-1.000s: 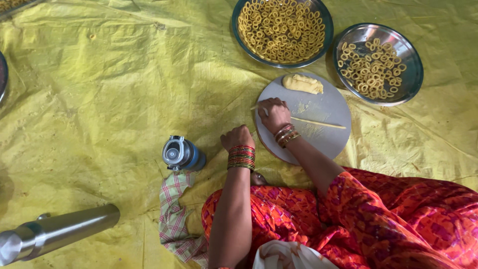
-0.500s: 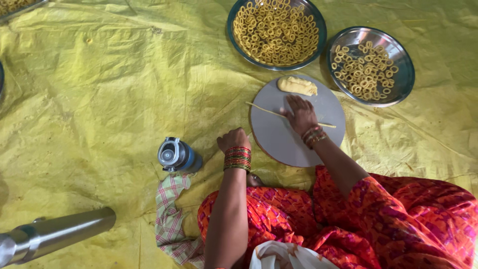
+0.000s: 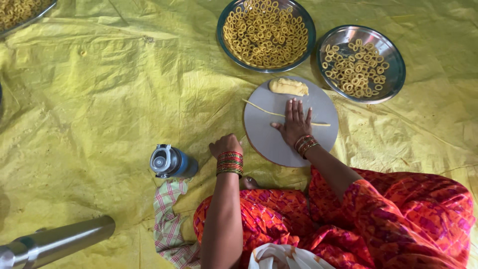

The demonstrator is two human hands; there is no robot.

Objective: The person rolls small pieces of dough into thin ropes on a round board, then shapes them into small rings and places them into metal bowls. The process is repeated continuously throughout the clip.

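My right hand [image 3: 296, 122] lies flat, fingers spread, on a thin rope of yellow dough [image 3: 264, 110] that stretches across a round grey board [image 3: 279, 144]. A lump of the same dough [image 3: 288, 86] sits at the board's far edge. My left hand [image 3: 226, 145] is curled into a fist, resting on the yellow sheet [image 3: 99, 94] just left of the board, holding nothing that I can see. Red and gold bangles circle both wrists.
Two steel plates of small dough rings stand beyond the board, a full one [image 3: 265, 33] and a part-filled one [image 3: 361, 64]. A blue flask [image 3: 172, 162] lies by my left hand above a checked cloth [image 3: 169, 219]. A steel cylinder [image 3: 55, 244] lies bottom left.
My right hand has slid rightward and forward along the dough rope, rolling it longer and thinner. The left hand has stayed put.
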